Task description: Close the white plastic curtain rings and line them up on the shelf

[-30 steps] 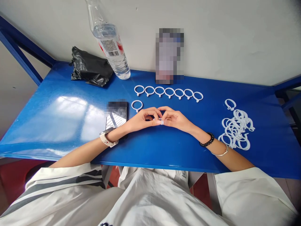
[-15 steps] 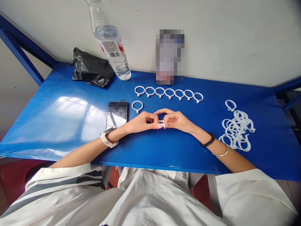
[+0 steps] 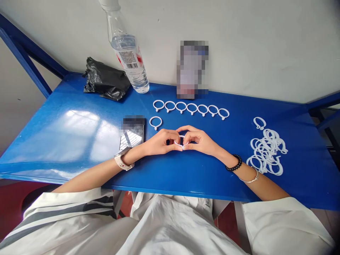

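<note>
A white plastic ring [image 3: 182, 136] is pinched between both hands above the blue table [image 3: 159, 173]. My left hand [image 3: 162, 141] grips its left side with thumb and bent fingers. Opposite, my right hand [image 3: 198, 141] is closed on the right side, its thumb near the left thumb at the ring's near edge. Fingers cover much of the ring. Just beyond my left hand lies a single ring [image 3: 155, 123] with a small tab. Farther back, several similar rings [image 3: 181, 107] form a row. A heap of white rings [image 3: 267, 152] lies to the right.
A water bottle [image 3: 130, 63] and a black plastic bag [image 3: 106, 79] stand at the back left. A dark phone-like object [image 3: 132, 136] lies beside my left wrist. Another blurred upright object [image 3: 191, 71] leans on the wall. Blue frame bars [image 3: 29, 60] rise at the left.
The held ring has tilted, so its loop shows more openly, and my thumbs are closer together at its near edge. The view has shifted slightly. The rings on the table stay put.
</note>
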### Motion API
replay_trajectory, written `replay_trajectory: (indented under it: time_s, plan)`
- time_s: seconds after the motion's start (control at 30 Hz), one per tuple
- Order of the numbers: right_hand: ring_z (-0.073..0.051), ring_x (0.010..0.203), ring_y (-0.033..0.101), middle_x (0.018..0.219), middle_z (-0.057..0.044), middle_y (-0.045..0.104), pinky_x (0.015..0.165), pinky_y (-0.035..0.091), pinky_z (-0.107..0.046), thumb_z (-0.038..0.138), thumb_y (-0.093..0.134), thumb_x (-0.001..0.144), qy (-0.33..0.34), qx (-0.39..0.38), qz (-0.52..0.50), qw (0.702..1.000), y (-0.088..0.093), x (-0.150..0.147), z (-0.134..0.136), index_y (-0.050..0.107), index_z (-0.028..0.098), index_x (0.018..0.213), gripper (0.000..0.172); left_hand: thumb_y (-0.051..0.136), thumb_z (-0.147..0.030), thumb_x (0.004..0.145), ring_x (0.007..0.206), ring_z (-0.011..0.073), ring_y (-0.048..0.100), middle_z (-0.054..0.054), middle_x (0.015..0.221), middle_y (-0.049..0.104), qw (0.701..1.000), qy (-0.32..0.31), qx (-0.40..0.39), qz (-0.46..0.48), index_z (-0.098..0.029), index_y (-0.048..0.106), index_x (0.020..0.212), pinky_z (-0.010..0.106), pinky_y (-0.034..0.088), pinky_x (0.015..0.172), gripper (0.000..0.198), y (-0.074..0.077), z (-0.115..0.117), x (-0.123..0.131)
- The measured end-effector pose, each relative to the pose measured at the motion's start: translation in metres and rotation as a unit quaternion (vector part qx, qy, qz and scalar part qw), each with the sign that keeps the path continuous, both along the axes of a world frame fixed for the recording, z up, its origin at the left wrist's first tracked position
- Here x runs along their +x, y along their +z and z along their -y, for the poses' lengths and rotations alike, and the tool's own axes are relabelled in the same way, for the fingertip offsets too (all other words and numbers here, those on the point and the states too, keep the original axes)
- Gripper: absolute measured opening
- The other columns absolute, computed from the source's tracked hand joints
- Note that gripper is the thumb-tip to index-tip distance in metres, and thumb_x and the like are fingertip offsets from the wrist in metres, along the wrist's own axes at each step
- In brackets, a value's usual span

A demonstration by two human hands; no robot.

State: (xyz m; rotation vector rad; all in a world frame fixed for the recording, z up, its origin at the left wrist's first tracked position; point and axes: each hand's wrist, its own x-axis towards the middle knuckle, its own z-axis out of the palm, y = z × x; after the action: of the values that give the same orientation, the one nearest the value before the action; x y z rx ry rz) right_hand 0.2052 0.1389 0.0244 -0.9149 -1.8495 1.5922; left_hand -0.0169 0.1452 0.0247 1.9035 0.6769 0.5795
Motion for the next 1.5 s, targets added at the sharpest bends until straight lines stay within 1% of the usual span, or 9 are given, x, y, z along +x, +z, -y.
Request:
replay_trajectory:
  time_s: [0.17, 0.57, 0.9, 0.97, 1.07, 1.2, 1.27, 1.33, 1.5]
  plan:
    - [-0.021, 0.097, 0.068, 0.126, -0.010, 0.063, 0.080, 0.058, -0.037, 0.045, 0.075, 0.085, -0.026, 0.036, 0.003, 0.999, -0.003, -0.001, 0.003, 0.066, 0.018, 0.071, 0.032, 0.056, -0.057, 0.095, 0.067, 0.0141, 0.056, 0.005, 0.077, 0.065, 0.999, 0.010, 0.045, -0.002, -0.015, 0.065, 0.073, 0.024, 0.041, 0.064, 0.048, 0.000, 0.001, -0.001]
    - [-0.024, 0.103, 0.068, 0.123, -0.012, 0.065, 0.080, 0.057, -0.036, 0.039, 0.077, 0.085, -0.043, 0.094, 0.024, 0.994, -0.006, -0.002, 0.007, 0.066, 0.018, 0.069, 0.028, 0.054, -0.050, 0.098, 0.074, 0.0152, 0.061, 0.009, 0.090, 0.068, 0.997, -0.011, 0.080, 0.003, -0.015, 0.068, 0.078, 0.024, 0.043, 0.069, 0.043, -0.002, 0.004, -0.002]
    - [-0.023, 0.104, 0.067, 0.122, -0.011, 0.065, 0.078, 0.058, -0.034, 0.031, 0.076, 0.086, -0.055, 0.125, 0.024, 0.990, -0.008, -0.003, 0.009, 0.067, 0.018, 0.070, 0.022, 0.052, -0.030, 0.100, 0.098, 0.0217, 0.065, 0.014, 0.116, 0.065, 0.991, -0.031, 0.128, -0.008, -0.014, 0.069, 0.089, 0.030, 0.049, 0.085, 0.025, -0.004, 0.007, -0.002]
    - [-0.021, 0.095, 0.068, 0.125, -0.011, 0.064, 0.078, 0.058, -0.034, 0.030, 0.076, 0.086, -0.045, 0.136, 0.026, 0.989, -0.007, -0.002, 0.009, 0.066, 0.018, 0.070, 0.023, 0.051, -0.029, 0.101, 0.100, 0.0221, 0.064, 0.015, 0.119, 0.064, 0.989, -0.043, 0.139, -0.008, -0.014, 0.068, 0.091, 0.031, 0.049, 0.086, 0.025, -0.004, 0.007, -0.002]
    - [-0.014, 0.078, 0.066, 0.128, -0.010, 0.062, 0.072, 0.059, -0.033, 0.031, 0.075, 0.087, -0.043, 0.148, 0.026, 0.988, -0.006, -0.003, 0.010, 0.066, 0.019, 0.076, 0.019, 0.050, -0.029, 0.101, 0.099, 0.0219, 0.064, 0.014, 0.116, 0.064, 0.990, -0.048, 0.132, -0.007, -0.014, 0.066, 0.093, 0.031, 0.050, 0.085, 0.023, -0.003, 0.007, -0.001]
    - [-0.014, 0.082, 0.065, 0.134, -0.009, 0.058, 0.076, 0.060, -0.035, 0.032, 0.067, 0.095, -0.038, 0.202, 0.026, 0.978, -0.006, -0.004, 0.013, 0.069, 0.023, 0.095, 0.010, 0.055, -0.034, 0.099, 0.087, 0.0197, 0.064, 0.010, 0.098, 0.066, 0.996, -0.025, 0.089, 0.016, -0.015, 0.059, 0.100, 0.030, 0.051, 0.079, 0.020, 0.000, 0.007, -0.001]
    - [-0.015, 0.088, 0.066, 0.136, -0.008, 0.055, 0.082, 0.060, -0.036, 0.032, 0.060, 0.099, -0.024, 0.247, 0.029, 0.968, -0.007, -0.003, 0.013, 0.071, 0.025, 0.098, 0.013, 0.057, -0.037, 0.098, 0.082, 0.0186, 0.064, 0.008, 0.097, 0.067, 0.998, -0.008, 0.063, 0.025, -0.015, 0.054, 0.109, 0.030, 0.051, 0.075, 0.025, 0.000, 0.008, -0.001]
    - [-0.015, 0.092, 0.066, 0.136, -0.008, 0.053, 0.084, 0.060, -0.036, 0.031, 0.055, 0.101, -0.015, 0.280, 0.037, 0.959, -0.008, -0.002, 0.013, 0.072, 0.026, 0.100, 0.018, 0.057, -0.039, 0.098, 0.087, 0.0197, 0.066, 0.011, 0.108, 0.067, 0.999, 0.000, 0.048, 0.022, -0.016, 0.048, 0.121, 0.031, 0.053, 0.076, 0.034, 0.000, 0.008, -0.002]
    - [-0.016, 0.098, 0.067, 0.132, -0.008, 0.053, 0.084, 0.062, -0.034, 0.034, 0.049, 0.104, 0.003, 0.343, 0.095, 0.934, -0.011, 0.000, 0.012, 0.069, 0.026, 0.108, 0.022, 0.056, -0.038, 0.099, 0.119, 0.0279, 0.063, 0.020, 0.137, 0.057, 0.998, -0.013, 0.048, 0.031, -0.019, 0.030, 0.146, 0.041, 0.053, 0.096, 0.058, -0.001, 0.010, -0.004]
